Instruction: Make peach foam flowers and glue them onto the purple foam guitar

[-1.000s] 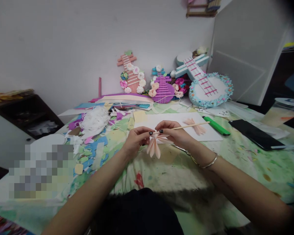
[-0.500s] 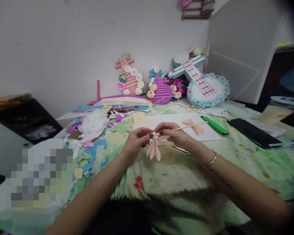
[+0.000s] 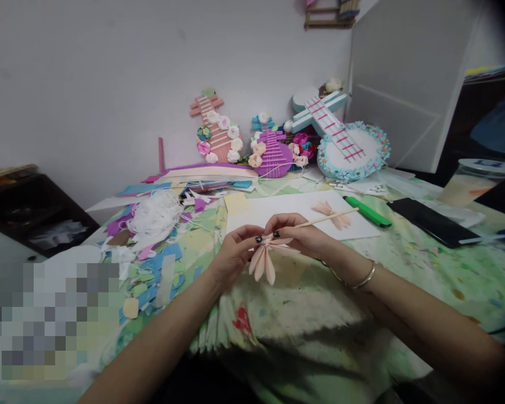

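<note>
Both hands meet just above the table's middle. My left hand (image 3: 234, 253) pinches a cluster of folded peach paper petals (image 3: 264, 262) that hang down below the fingers. My right hand (image 3: 302, 235) is closed on the same petal cluster and on a thin wooden stick (image 3: 329, 219), which points away to the right. A second peach petal piece (image 3: 331, 213) lies on a white sheet (image 3: 286, 213) just behind the hands. A bangle sits on my right wrist.
A green marker (image 3: 367, 211) and a black phone (image 3: 432, 229) lie to the right. Foam scraps and white thread (image 3: 155, 214) pile up at the left. Decorated foam guitars (image 3: 273, 154) lean on the back wall, beside a white board (image 3: 408, 84).
The hands and petals have stayed pinched together and shifted slightly lower and left in view. The camera has drifted a little, moving the background objects to the left.
</note>
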### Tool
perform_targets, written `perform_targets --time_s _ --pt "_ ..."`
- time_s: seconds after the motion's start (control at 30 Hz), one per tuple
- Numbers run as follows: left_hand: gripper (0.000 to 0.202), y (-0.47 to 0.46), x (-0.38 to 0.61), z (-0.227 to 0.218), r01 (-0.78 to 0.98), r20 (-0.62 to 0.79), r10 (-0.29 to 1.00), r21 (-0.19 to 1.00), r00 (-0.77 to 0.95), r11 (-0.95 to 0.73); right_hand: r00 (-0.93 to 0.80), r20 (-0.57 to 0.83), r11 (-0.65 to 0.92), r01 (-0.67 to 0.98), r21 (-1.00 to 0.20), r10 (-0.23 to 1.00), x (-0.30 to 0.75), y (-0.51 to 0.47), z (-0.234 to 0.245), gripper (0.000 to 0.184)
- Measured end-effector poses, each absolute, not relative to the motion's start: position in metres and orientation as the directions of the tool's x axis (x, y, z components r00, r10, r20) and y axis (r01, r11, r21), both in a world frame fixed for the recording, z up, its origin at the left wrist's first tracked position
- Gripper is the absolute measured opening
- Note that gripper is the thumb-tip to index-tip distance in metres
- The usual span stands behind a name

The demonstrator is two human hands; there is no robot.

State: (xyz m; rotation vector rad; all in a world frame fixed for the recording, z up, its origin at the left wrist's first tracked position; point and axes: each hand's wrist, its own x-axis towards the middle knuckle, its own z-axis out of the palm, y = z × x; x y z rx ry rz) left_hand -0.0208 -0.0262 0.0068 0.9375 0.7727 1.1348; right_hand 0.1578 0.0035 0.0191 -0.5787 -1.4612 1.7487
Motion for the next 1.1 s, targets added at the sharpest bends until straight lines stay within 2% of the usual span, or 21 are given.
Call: perform_targets --time_s 0.4,0.63,0.77,0.87,1.1 --pt "0.021 -0.021 -0.025 -0.001 -0.308 0.071 0.980 0.951 0.184 -0.012 -0.597 0.157 0.027 -0.220 -0.975 0.787 0.160 0.008 0.016 0.015" --pt "0.020 -0.019 -0.027 0.000 -0.233 0.067 0.983 0.972 0.169 -0.026 -0.588 0.155 0.041 -0.202 -0.979 0.794 0.162 0.012 0.013 0.016" --pt "0.022 -0.018 -0.027 0.000 -0.140 0.093 0.990 0.987 0.107 -0.078 -0.554 0.152 0.035 -0.216 -0.976 0.819 0.161 0.014 0.012 0.016" --pt "0.024 -0.017 -0.028 0.000 -0.142 0.089 0.993 0.987 0.079 -0.077 -0.524 0.140 0.032 -0.210 -0.977 0.840 0.161 0.014 0.013 0.017" --pt "0.020 -0.019 -0.030 -0.001 -0.173 0.121 0.976 0.981 0.178 -0.090 -0.560 0.153 0.082 -0.150 -0.985 0.814 0.163 0.015 0.014 0.018"
